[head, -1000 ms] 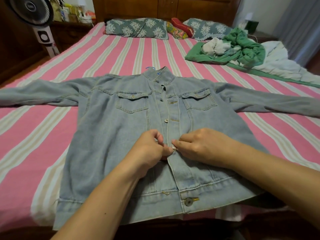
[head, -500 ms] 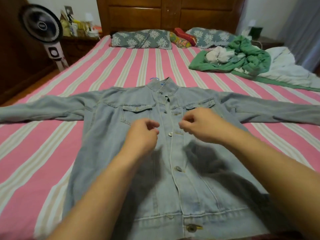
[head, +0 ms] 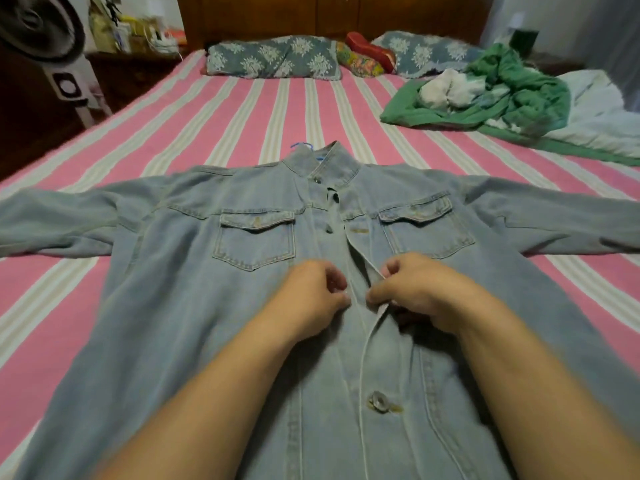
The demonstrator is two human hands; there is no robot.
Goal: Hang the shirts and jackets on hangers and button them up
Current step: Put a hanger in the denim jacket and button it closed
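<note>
A light blue denim jacket (head: 180, 306) lies flat, front up, on the bed with both sleeves spread out. A blue hanger hook (head: 302, 145) pokes out behind its collar. At mid-chest my right hand (head: 415, 292) pinches the edge of the right placket and lifts it slightly. My left hand (head: 311, 299) sits at the left placket with fingers curled, thumb tip at the fabric by the front seam. A fastened metal button (head: 378, 400) shows below my hands; further buttons (head: 328, 230) show above them, where the front gapes a little.
The bed (head: 270, 112) has a pink and cream striped sheet. Patterned pillows (head: 273, 57) lie at the headboard. A heap of green and white clothes (head: 491, 91) sits at the back right. A standing fan (head: 45, 36) is beyond the left edge.
Both hands left the lower button, rose toward the chest, then came down on the placket at a button higher up. The view moved closer to the jacket.
</note>
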